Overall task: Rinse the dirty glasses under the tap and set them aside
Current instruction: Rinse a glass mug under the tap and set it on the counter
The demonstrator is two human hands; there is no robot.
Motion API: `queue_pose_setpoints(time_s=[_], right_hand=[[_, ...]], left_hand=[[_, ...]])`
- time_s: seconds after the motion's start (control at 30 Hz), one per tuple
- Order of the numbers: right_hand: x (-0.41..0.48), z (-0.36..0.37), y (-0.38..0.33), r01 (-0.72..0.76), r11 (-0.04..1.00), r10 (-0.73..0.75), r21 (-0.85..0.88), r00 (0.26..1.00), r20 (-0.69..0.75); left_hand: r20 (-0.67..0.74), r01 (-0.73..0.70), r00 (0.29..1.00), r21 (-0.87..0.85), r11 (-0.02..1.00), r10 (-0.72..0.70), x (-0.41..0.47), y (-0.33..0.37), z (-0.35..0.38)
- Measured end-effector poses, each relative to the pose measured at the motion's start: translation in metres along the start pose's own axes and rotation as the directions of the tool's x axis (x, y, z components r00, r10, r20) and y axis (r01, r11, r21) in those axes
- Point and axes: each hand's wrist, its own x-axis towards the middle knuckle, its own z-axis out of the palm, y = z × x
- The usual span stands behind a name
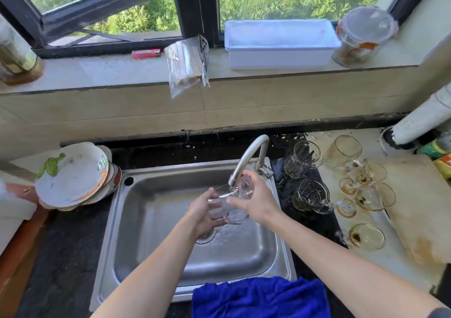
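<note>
Over the steel sink both my hands hold one clear glass under the tap, where water runs onto it. My left hand cups the glass from the left and below. My right hand grips its upper end by the spout. On the counter to the right stand two clear ribbed glass mugs. Beside them lie several amber-tinted stemmed glasses with brown dregs, some tipped on their sides.
A stack of dirty plates leans at the sink's left. A blue cloth drapes over the sink's front edge. A wooden board lies far right. On the sill sit a white tub, a bag of sticks, a lighter and a jar.
</note>
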Motion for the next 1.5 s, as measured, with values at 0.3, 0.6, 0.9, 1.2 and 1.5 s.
queue_pose_setpoints(time_s=[0.3,0.6,0.9,1.2,1.5], right_hand=[[-0.054,-0.004,-0.005,-0.050,0.977,-0.008,-0.208,0.964,-0.266],[-0.145,-0.057,0.002,-0.153,0.950,0.000,-0.272,0.871,-0.491],[-0.267,-0.156,0.048,-0.284,0.941,0.063,-0.182,0.678,-0.732],[-0.479,-0.254,0.149,-0.365,0.931,0.164,0.009,0.396,-0.903],[-0.652,-0.280,0.241,-0.462,0.850,0.343,0.252,0.123,-0.931]], left_hand=[[0.252,-0.423,0.885,0.787,0.449,0.392,-0.001,0.015,0.031],[0.589,-0.501,0.758,0.800,-0.329,0.279,-0.047,-0.013,0.080],[0.809,-0.640,0.563,0.557,-0.530,0.172,-0.123,-0.084,0.208],[0.942,-0.763,0.336,0.273,-0.586,0.001,-0.224,-0.271,0.342],[0.939,-0.849,0.201,0.024,-0.529,-0.279,-0.304,-0.459,0.418]])
